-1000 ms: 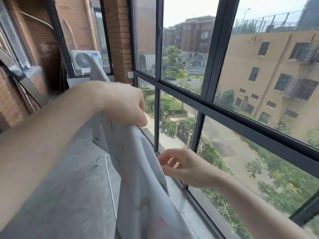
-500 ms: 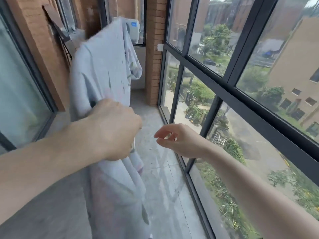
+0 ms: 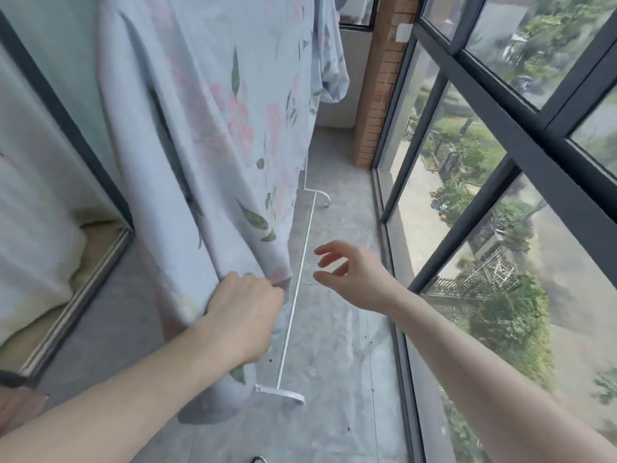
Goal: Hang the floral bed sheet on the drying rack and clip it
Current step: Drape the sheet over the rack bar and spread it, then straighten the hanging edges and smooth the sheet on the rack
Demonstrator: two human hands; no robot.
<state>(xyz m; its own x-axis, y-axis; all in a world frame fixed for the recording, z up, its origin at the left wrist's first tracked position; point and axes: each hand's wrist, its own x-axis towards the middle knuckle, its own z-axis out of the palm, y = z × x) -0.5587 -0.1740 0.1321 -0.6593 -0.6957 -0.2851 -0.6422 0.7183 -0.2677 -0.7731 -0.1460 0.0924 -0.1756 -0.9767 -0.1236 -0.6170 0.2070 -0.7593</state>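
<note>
L hand grip tight on sheet, pulls it flat | R hand grip apart, empty | rack below, no clip yet

The view has tipped from the buildings across the street down to the balcony floor, so the white base bar of the rack and its two feet now show. The sheet, a second ago bunched up high near the face, now hangs long from above the frame down to the floor. The left hand has dropped with it and now grips a lower fold just beside the bar. The right hand, earlier pinched with fingertips together near the window, has spread its fingers and come toward the sheet's edge, not touching it.
</note>
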